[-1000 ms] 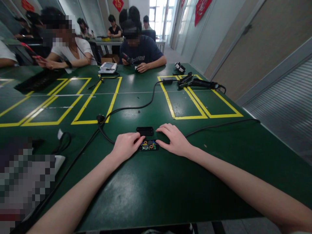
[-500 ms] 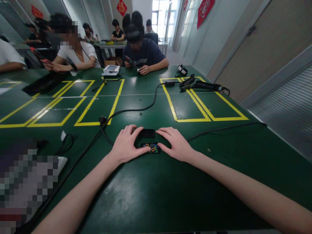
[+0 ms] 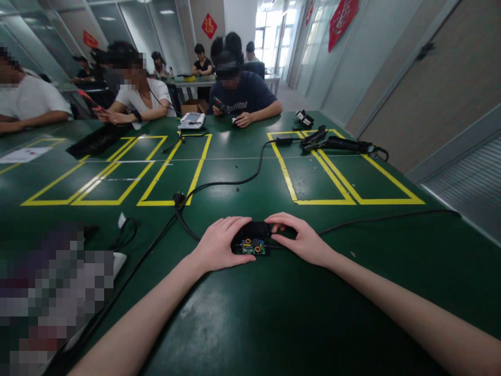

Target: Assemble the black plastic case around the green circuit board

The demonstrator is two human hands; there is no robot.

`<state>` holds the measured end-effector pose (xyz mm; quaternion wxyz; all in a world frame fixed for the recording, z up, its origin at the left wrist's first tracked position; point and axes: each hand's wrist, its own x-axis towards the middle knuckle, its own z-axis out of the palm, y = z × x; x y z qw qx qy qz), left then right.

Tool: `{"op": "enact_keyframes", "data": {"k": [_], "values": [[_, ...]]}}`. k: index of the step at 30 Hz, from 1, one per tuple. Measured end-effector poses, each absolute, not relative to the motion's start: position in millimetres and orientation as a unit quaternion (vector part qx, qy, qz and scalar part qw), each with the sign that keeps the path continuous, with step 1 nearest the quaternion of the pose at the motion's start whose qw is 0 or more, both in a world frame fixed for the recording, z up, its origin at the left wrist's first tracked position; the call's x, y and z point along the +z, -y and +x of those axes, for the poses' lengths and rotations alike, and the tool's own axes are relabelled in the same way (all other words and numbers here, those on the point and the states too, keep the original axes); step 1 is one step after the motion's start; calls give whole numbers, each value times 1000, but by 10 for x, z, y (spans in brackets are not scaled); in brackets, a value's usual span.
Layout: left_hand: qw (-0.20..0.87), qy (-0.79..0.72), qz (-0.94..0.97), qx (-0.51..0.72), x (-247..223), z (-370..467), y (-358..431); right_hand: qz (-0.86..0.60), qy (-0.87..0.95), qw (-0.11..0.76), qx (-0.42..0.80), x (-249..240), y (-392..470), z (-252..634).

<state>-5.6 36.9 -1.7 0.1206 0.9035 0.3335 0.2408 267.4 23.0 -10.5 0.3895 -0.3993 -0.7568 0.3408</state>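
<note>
Just in front of me, a small circuit board (image 3: 253,247) with copper coils sits in a black lower case half, with cords at both ends. Directly behind it is the black plastic cover (image 3: 255,228), its outer face toward me. My left hand (image 3: 224,244) wraps round the left end, fingers on the cover and thumb along the near edge of the lower case. My right hand (image 3: 299,239) is curled at the cover's right end, its fingertips pinching there; the exact contact is partly hidden.
A black cord (image 3: 235,183) runs across the green table (image 3: 235,318). A plug (image 3: 179,198) lies left, a black corded appliance (image 3: 344,145) back right. Pixelated items (image 3: 58,297) lie near left. Beyond a white device (image 3: 191,121), a person in a dark shirt (image 3: 250,96) sits opposite.
The cover has turned from hollow side up to outer face showing and moved closer to the board. My right fingers have closed in at its end. The camera view has shifted left.
</note>
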Motion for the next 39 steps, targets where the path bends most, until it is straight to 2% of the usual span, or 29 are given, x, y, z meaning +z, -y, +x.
{"op": "enact_keyframes", "data": {"k": [4,9,19,25,33,39], "values": [[147,-322,903,244,-20,-72,-360,-404,732,388,387,-87,-207,2666],[147,-307,904,260,-10,-88,-351,-400,752,362,379,-57,-205,2666],[125,-301,906,269,16,-68,-355,-292,793,405,350,3,-152,2670],[150,-261,915,269,42,-49,-353,-304,816,385,306,-17,-139,2643],[131,-265,922,250,40,-27,-325,-292,850,344,272,-53,-136,2650],[110,-272,928,230,49,8,-294,-281,896,306,158,-82,-105,2634]]}}
